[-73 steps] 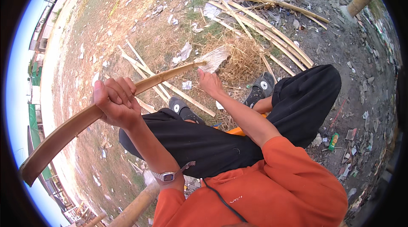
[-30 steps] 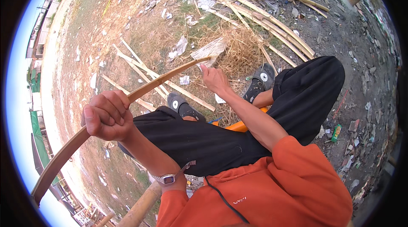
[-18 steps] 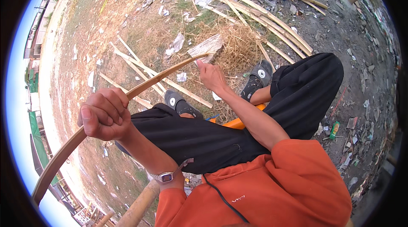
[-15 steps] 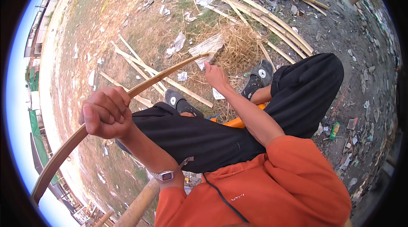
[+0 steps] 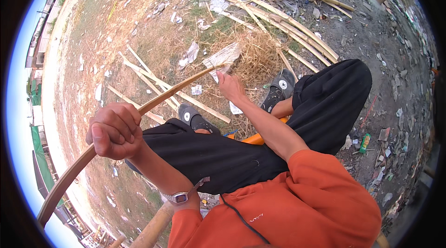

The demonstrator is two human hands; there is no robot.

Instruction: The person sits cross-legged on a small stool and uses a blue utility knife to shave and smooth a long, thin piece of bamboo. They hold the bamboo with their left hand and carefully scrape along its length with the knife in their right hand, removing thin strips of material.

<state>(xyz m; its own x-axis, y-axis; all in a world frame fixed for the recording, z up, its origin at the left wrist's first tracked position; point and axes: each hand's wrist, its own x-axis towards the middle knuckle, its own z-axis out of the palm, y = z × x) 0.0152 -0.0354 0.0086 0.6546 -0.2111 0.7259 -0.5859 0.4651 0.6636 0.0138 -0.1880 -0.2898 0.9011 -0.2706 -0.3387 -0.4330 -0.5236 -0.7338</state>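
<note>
A long, curved bamboo strip runs from the lower left edge up toward the middle of the view. My left hand is closed in a fist around it, thumb on the near side. A watch sits on my left wrist. Beside the strip's thin far end, my right hand is closed, its fingers curled and the thumb side toward the strip. Whatever that hand grips, if anything, cannot be made out.
Several bamboo strips lie at the far right, with more crossed strips at the left. Dry straw and scraps of litter are on the ground. My black-trousered legs are bent, sandals on my feet. A bamboo pole is below.
My right hand has shifted slightly left and nearer, beside the strip's far end. My left hand keeps its grip, and the whole view has tilted a little.
</note>
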